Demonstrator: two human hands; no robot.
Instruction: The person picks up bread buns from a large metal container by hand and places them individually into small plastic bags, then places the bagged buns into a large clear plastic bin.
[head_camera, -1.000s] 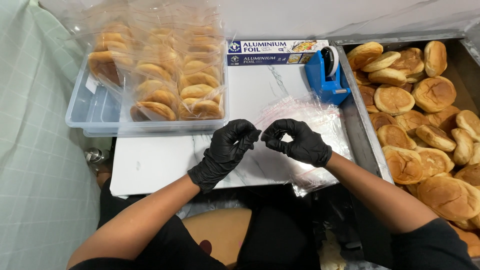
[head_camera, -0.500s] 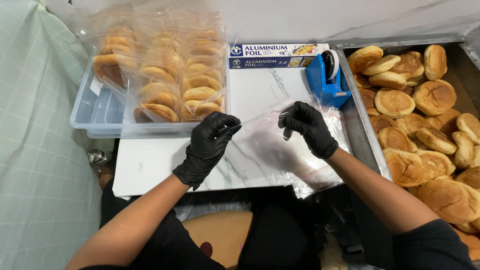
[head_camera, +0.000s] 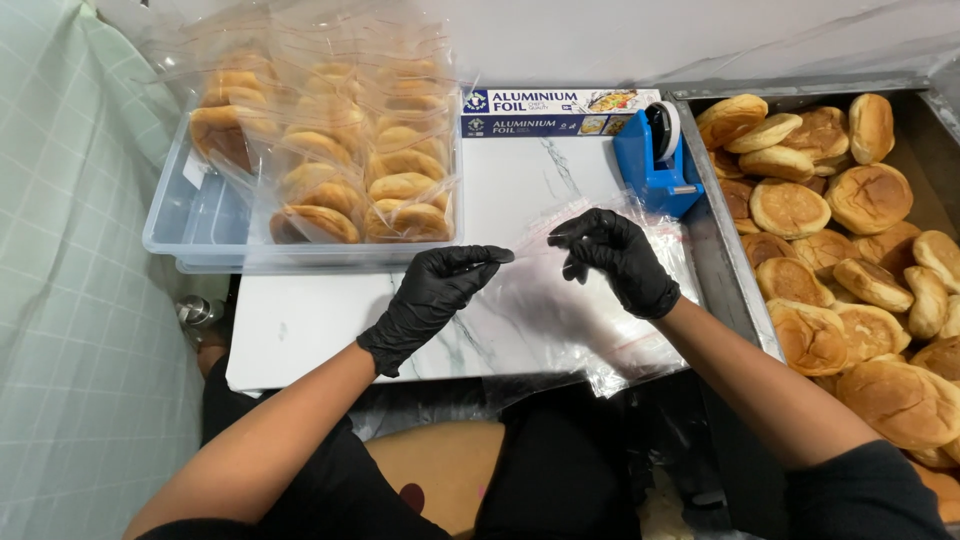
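Two black-gloved hands are held above a white marble-patterned board, and a clear plastic bag is stretched between them. The bag's upper edge is pinched by the left hand between thumb and forefinger, at about the middle of the board. The same edge is gripped further right by the right hand, with its fingers curled around the plastic. The bag is seen hanging down from both hands toward the near edge of the board, over a loose pile of more clear bags on the board's right part. Whether anything is inside the held bag cannot be told.

At the far left, a clear plastic tub is seen, filled with bagged buns in several rows. A box of foil is laid along the far edge of the board, just right of the tub. A blue tape dispenser is set just beside the box, at the board's far right corner. To the right of the board, a metal tray is filled with loose buns, piled against one another. A green checked cloth is seen along the left side.
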